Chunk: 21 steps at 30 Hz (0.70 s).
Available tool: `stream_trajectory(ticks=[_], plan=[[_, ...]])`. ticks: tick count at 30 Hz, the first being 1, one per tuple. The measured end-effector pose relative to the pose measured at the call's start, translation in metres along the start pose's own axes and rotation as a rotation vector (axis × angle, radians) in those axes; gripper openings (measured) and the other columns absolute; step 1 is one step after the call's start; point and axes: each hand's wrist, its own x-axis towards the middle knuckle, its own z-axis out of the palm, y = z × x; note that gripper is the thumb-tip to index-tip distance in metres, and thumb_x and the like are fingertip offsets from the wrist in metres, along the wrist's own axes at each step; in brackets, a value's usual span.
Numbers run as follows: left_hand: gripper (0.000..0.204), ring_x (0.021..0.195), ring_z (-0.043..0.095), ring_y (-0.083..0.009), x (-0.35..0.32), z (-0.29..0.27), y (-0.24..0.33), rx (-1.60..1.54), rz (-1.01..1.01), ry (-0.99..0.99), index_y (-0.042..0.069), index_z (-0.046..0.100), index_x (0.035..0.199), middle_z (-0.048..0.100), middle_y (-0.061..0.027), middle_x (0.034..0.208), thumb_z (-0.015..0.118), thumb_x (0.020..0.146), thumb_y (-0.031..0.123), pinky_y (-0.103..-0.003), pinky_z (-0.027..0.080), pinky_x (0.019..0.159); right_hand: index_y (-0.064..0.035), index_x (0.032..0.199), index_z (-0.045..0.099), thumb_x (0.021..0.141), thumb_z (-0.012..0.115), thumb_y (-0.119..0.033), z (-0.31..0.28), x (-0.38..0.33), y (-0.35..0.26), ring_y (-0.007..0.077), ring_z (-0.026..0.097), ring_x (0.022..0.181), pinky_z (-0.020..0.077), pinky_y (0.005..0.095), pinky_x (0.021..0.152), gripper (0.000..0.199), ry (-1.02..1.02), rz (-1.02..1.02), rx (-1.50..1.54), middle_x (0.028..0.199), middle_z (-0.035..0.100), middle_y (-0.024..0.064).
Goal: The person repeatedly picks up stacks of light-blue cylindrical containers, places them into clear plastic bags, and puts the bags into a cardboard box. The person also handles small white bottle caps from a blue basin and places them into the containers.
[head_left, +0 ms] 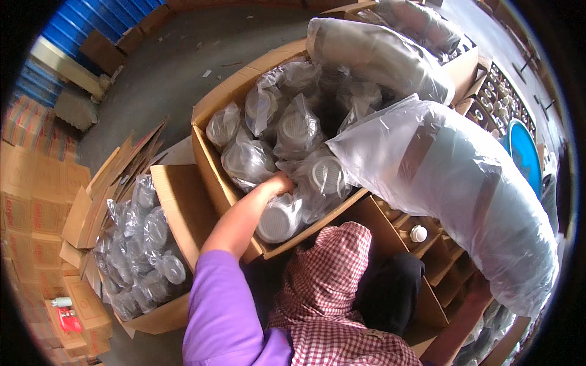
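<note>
My left hand [278, 183] reaches out of a purple sleeve into a large open cardboard box [206, 160]. The box is full of clear plastic bags holding stacks of round lids or cups [296, 128]. The fingers are closed on the plastic of one bag with a white round stack [279, 221] at the box's near edge. My right hand is not visible. A red-and-white checked cloth [329, 293] lies over my front, below the box.
A second open box [177, 207] of similar bags [143, 250] stands at the left. Two long plastic-wrapped bundles [452, 183] lean over the big box's right side. A divided carton holds a white-capped bottle [419, 233]. Flattened cardboard [104, 183] and stacked cartons [36, 201] line the left.
</note>
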Motion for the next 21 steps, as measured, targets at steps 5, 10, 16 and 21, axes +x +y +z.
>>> stream_trajectory(ticks=[5, 10, 16, 21], plan=[[0.064, 0.110, 0.059, -0.0263, -0.044, -0.059, -0.021, -0.299, 0.326, 0.119, 0.000, 0.051, 0.133, 0.062, -0.0185, 0.121, 0.060, 0.070, 0.004, -0.035, 0.047, 0.093, 0.0006, 0.126, 0.049, 0.091, 0.059, -0.036, 0.022, 0.004, -0.013, 0.0260, 0.064, 0.093, 0.0561, 0.0380, 0.069, 0.052, -0.061, -0.003, 0.035, 0.107, 0.063, 0.0132], [0.048, 0.091, 0.062, -0.0167, -0.230, -0.166, 0.012, -0.605, 0.272, 0.226, 0.003, 0.051, 0.132, 0.063, -0.0095, 0.100, 0.060, 0.086, 0.010, -0.030, 0.052, 0.080, 0.0006, 0.126, 0.048, 0.092, 0.058, -0.036, 0.082, -0.015, -0.044, 0.0256, 0.064, 0.092, 0.0563, 0.0374, 0.068, 0.051, -0.210, 0.001, 0.180, 0.108, 0.063, 0.0133], [0.080, 0.103, 0.064, -0.0243, -0.374, -0.165, -0.010, -0.960, 0.429, 0.776, 0.000, 0.030, 0.142, 0.060, -0.0232, 0.119, 0.074, 0.079, 0.019, -0.033, 0.054, 0.085, 0.0006, 0.127, 0.048, 0.093, 0.057, -0.036, 0.203, -0.080, -0.108, 0.0252, 0.064, 0.092, 0.0565, 0.0367, 0.067, 0.051, -0.622, 0.058, 0.487, 0.108, 0.062, 0.0135], [0.079, 0.090, 0.061, -0.0195, -0.389, -0.119, -0.031, -0.695, 0.574, 1.175, 0.001, 0.031, 0.143, 0.062, -0.0147, 0.100, 0.049, 0.067, -0.005, -0.028, 0.047, 0.085, 0.0007, 0.127, 0.047, 0.094, 0.056, -0.037, 0.269, -0.161, -0.197, 0.0248, 0.064, 0.092, 0.0566, 0.0361, 0.066, 0.051, -1.019, 0.111, 0.620, 0.108, 0.062, 0.0137]])
